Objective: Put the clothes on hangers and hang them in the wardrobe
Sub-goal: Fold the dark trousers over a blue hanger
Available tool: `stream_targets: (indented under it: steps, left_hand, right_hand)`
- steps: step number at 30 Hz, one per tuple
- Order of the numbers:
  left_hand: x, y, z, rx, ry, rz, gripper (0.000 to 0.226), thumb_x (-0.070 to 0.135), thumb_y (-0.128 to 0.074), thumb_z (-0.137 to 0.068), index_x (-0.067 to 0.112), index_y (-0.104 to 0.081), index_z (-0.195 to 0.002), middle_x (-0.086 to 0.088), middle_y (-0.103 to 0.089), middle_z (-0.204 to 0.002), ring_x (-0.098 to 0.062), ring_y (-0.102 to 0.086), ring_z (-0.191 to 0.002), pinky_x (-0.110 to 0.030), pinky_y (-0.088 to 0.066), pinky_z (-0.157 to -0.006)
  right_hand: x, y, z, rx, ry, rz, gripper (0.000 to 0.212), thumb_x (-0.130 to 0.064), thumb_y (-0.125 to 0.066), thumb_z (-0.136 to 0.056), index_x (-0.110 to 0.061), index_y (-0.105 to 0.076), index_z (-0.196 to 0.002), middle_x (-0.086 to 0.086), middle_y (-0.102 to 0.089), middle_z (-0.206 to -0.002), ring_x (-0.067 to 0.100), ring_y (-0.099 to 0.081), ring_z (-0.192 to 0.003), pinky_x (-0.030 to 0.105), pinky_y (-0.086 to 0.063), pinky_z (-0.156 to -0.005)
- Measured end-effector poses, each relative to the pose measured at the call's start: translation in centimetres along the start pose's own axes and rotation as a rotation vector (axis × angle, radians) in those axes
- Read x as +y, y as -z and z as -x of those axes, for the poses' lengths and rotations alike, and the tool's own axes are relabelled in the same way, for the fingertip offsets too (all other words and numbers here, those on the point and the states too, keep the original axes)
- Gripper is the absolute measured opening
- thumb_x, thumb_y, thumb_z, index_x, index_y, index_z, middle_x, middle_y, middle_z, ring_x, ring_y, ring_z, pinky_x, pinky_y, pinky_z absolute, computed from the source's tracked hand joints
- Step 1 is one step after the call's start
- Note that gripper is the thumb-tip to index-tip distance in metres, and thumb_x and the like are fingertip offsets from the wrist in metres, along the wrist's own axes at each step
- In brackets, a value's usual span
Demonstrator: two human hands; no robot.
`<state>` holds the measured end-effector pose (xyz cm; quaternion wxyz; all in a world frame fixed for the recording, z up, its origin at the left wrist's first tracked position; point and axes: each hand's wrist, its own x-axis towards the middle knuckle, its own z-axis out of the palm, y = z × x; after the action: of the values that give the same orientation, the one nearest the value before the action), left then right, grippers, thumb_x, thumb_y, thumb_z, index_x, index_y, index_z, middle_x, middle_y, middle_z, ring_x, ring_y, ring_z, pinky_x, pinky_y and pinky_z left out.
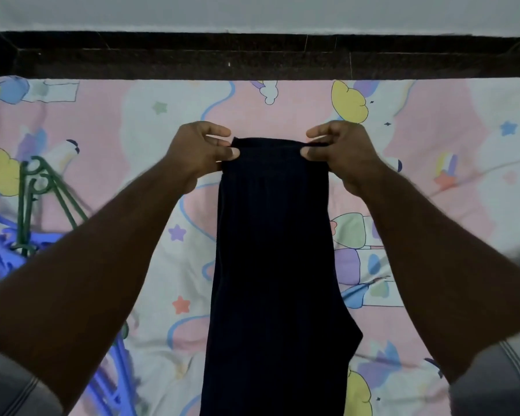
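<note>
Both hands held up a dark garment over the bed.
The left hand (pixel 203 151) and right hand (pixel 342 153) each pinched a far corner of the dark garment (pixel 273 265), which hung over the patterned bed sheet (pixel 132 121); green and blue hangers (pixel 39 187) lay left.

Both forearms are bare from wrist to above the elbow, with fine hair showing along the right one. Short grey sleeves with thin lighter stripes near the hem cover the upper arms at the lower corners of the view. The left hand (pixel 200 151) and right hand (pixel 341 153) wear no rings, watch or gloves.
</note>
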<state>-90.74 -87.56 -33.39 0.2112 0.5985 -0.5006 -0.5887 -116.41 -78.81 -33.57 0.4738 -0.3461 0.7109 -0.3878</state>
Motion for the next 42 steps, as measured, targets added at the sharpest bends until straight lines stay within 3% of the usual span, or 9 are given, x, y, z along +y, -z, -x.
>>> stream_targets:
  steps: [3,5,10,16,23,27,34,37,42]
  left_hand:
    - [-1.2,0.5,0.0,0.100,0.007,-0.235,0.050,0.028,-0.082,-0.083,0.012,-0.063,-0.126,-0.008,-0.066,-0.117,-0.025,-0.066,-0.110,-0.041,-0.056,-0.095]
    - [-2.3,0.7,0.9,0.160,0.027,-0.276,0.054,0.039,-0.079,-0.084,0.015,-0.061,-0.129,-0.005,-0.064,-0.123,-0.020,-0.064,-0.112,-0.044,-0.052,-0.101]
    - [-6.7,1.5,6.0,0.248,0.134,-0.045,0.042,0.030,-0.076,-0.087,0.010,-0.063,-0.122,-0.009,-0.072,-0.108,-0.019,-0.070,-0.091,-0.040,-0.058,-0.093]
    - [-11.8,0.5,15.5,0.268,0.281,0.346,0.008,0.003,-0.063,-0.096,0.007,-0.064,-0.102,-0.007,-0.068,-0.088,-0.021,-0.065,-0.080,-0.030,-0.058,-0.081]
    - [-18.2,0.7,27.3,0.259,0.475,0.306,0.013,0.005,-0.065,-0.095,0.004,-0.065,-0.108,-0.011,-0.066,-0.089,-0.020,-0.064,-0.077,-0.030,-0.054,-0.077]
    - [-21.8,-0.1,33.0,0.175,0.574,0.224,0.014,0.005,-0.066,-0.094,0.005,-0.066,-0.108,-0.014,-0.067,-0.094,-0.021,-0.062,-0.079,-0.029,-0.053,-0.075]
    - [-25.6,-1.0,37.6,0.088,0.579,0.220,0.015,0.009,-0.071,-0.092,0.010,-0.071,-0.107,-0.005,-0.076,-0.100,-0.017,-0.071,-0.092,-0.027,-0.055,-0.078]
    - [-26.3,-1.0,38.3,0.107,0.550,0.345,0.012,-0.001,-0.066,-0.093,0.000,-0.069,-0.104,-0.014,-0.076,-0.100,-0.022,-0.074,-0.088,-0.026,-0.059,-0.074]
    - [-26.0,0.5,39.7,0.141,0.480,0.416,0.007,0.003,-0.068,-0.092,0.004,-0.069,-0.099,-0.010,-0.074,-0.087,-0.018,-0.072,-0.075,-0.024,-0.059,-0.068]
  right_hand:
    - [0.3,-1.5,0.3,0.013,0.008,0.347,0.050,-0.025,-0.081,-0.084,-0.012,-0.062,-0.128,0.009,-0.065,-0.121,0.021,-0.063,-0.111,0.037,-0.052,-0.099]
    - [1.3,-1.9,1.5,0.039,0.010,0.448,0.055,-0.033,-0.075,-0.088,-0.012,-0.057,-0.135,0.008,-0.062,-0.130,0.021,-0.059,-0.118,0.036,-0.046,-0.103]
    - [4.5,-2.8,7.0,0.134,-0.025,0.387,0.050,-0.032,-0.072,-0.090,-0.017,-0.057,-0.134,0.002,-0.065,-0.125,0.018,-0.062,-0.112,0.024,-0.043,-0.092]
    - [7.0,-4.5,14.7,0.212,-0.139,0.131,0.040,-0.026,-0.075,-0.087,-0.021,-0.064,-0.125,-0.009,-0.069,-0.105,0.010,-0.066,-0.101,0.035,-0.052,-0.100]
    - [13.3,-3.1,26.9,0.400,-0.330,0.099,0.032,-0.021,-0.073,-0.083,-0.019,-0.070,-0.115,-0.017,-0.067,-0.087,0.016,-0.067,-0.094,0.043,-0.052,-0.099]
    - [17.8,-3.3,33.3,0.409,-0.539,0.034,0.036,-0.022,-0.074,-0.083,-0.015,-0.068,-0.118,0.007,-0.072,-0.108,0.032,-0.066,-0.108,0.050,-0.050,-0.101]
    - [21.5,-6.4,39.8,0.221,-0.560,-0.132,0.030,-0.027,-0.080,-0.084,-0.014,-0.071,-0.109,-0.003,-0.077,-0.092,0.023,-0.073,-0.090,0.043,-0.060,-0.085]
    - [21.7,-7.2,40.7,0.261,-0.525,-0.120,0.022,-0.019,-0.080,-0.084,-0.014,-0.071,-0.104,0.000,-0.076,-0.093,0.023,-0.073,-0.084,0.039,-0.060,-0.078]
    - [20.6,-6.1,41.9,0.420,-0.518,-0.515,0.026,0.005,-0.078,-0.080,-0.010,-0.070,-0.100,0.006,-0.078,-0.087,0.018,-0.076,-0.075,0.025,-0.058,-0.064]
